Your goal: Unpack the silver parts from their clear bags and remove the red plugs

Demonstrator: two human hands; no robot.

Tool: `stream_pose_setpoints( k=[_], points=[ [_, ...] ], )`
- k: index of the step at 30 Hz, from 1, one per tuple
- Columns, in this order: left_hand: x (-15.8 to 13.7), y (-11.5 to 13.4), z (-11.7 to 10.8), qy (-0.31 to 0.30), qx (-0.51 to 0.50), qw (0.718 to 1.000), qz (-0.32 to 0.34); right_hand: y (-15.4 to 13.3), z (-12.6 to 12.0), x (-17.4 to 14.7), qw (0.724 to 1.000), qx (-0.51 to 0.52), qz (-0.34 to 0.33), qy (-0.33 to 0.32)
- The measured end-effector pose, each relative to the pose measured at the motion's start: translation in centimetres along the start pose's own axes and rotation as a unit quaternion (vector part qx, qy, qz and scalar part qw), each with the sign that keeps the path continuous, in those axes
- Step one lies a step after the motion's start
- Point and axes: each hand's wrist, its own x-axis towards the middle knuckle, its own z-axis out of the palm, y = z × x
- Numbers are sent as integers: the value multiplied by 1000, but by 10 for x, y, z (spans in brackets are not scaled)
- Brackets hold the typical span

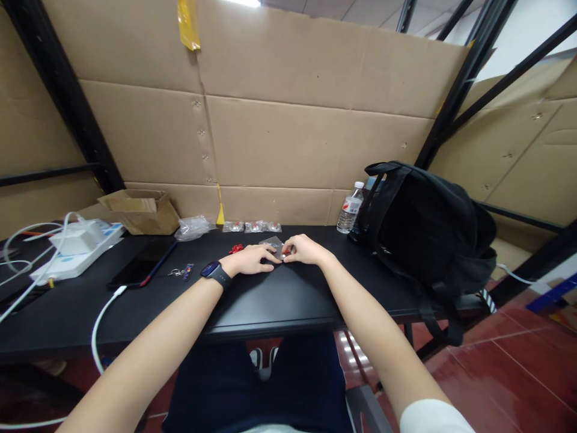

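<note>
My left hand (251, 259), a dark watch (215, 273) on its wrist, has its fingertips on the near edge of a small clear plastic bag (273, 242). On the bag's right side, my right hand (303, 249) pinches something small with a bit of red; the fingers hide most of it. The two hands almost meet on the black table (279, 300). A red bundle of cord-like pieces (235, 248) lies just behind my left hand. Farther back, a row of small filled clear packets (256, 227) lies along the cardboard wall.
Left of my hands lie a small keychain (188, 272), a phone (143, 264) on a white cable, crumpled clear plastic (195, 228), an open cardboard box (148, 213) and a power strip (81, 246). At right stand a water bottle (350, 208) and a black backpack (433, 228).
</note>
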Motion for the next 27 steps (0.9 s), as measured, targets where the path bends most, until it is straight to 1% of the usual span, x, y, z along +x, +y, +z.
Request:
stream_pose_setpoints(
  k=[2, 4, 7, 9, 12, 14, 21, 23, 24, 25, 27],
  points=[
    [0, -1, 0, 2, -13, 1000, 8, 1, 2, 1, 1000, 21, 3, -12],
    [1, -3, 1, 3, -22, 1000, 15, 3, 6, 4, 1000, 21, 10, 0],
    [1, -5, 2, 0, -22, 1000, 13, 7, 16, 11, 998, -15, 31, 47],
    [1, -4, 2, 2, -18, 1000, 8, 7, 24, 15, 993, -51, 59, 91],
    [1, 0, 0, 7, -9, 1000, -2, 6, 32, 19, 975, -121, 97, 156],
    [0, 2, -2, 5, -2, 1000, -7, 5, 34, 22, 965, -160, 107, 176],
    [-1, 2, -3, 22, -11, 1000, -5, 8, 35, 29, 949, -211, 125, 198],
    [0, 1, -3, 29, -20, 999, -5, 8, 36, 29, 949, -201, 131, 203],
    [0, 1, -3, 33, -22, 999, -4, 8, 36, 29, 956, -180, 121, 196],
    [1, 2, -3, 42, -22, 999, -4, 8, 34, 29, 968, -147, 98, 177],
    [3, 3, -1, 83, -18, 996, -19, 10, 28, 26, 991, -53, 22, 122]
  ],
)
